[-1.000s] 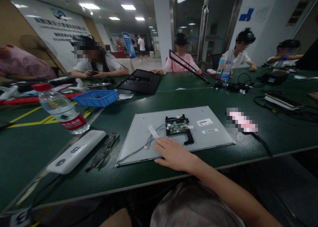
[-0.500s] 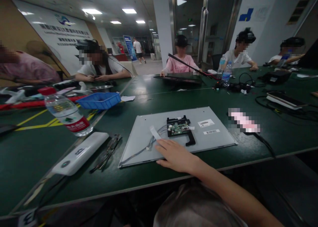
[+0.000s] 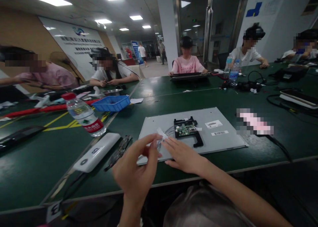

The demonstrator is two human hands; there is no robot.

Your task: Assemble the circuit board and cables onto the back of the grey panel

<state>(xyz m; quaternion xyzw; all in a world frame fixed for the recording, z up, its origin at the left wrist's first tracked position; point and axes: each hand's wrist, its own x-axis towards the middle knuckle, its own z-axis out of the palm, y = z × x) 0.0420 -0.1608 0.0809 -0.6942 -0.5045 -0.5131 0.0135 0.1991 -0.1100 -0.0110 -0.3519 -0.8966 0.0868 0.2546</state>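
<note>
1. Table [image 3: 154, 101]: green top, fills most of the lower view. Clock dirs below run from the silver panel's ctr, 12 = far side.
2. Co-worker at 12, pink top, seated across the table, w/ a dark flat frame [image 3: 191, 76] in front.
3. Silver panel [image 3: 231, 139]: lies flat near the table's near edge, approx. centre of view, both hands at its near-left part.
4. Blue tray [image 3: 111, 104]: approx. 10, well apart from panel.
5. Bottle [image 3: 85, 116]: between 9 & 10, red cap, red/white label, looks tilted in view.
6. L hand [image 3: 136, 164]: approx. 8, raised over panel's near-L corner; thumb & index tips close together by the tape. Can't tell if they grip anything.
7. R hand [image 3: 184, 155]: 6 to 7, palm down, fingers extended & flat at panel's near edge, tips by the tape's lower end.
8. White oblong unit [image 3: 98, 152]: btwn 8 & 9, just beside the glasses [image 3: 119, 152].
9. Black bracket [image 3: 197, 141]: mid-panel, w/ green circuit board [image 3: 184, 130] in it.
10. White labels [image 3: 213, 124]: two, approx. 2 to 3, on panel.
11. Tape [image 3: 161, 133]: whitish strip, approx. 9, next to thin wires [image 3: 170, 131] by the board; lower end partly hidden by fingers.
</note>
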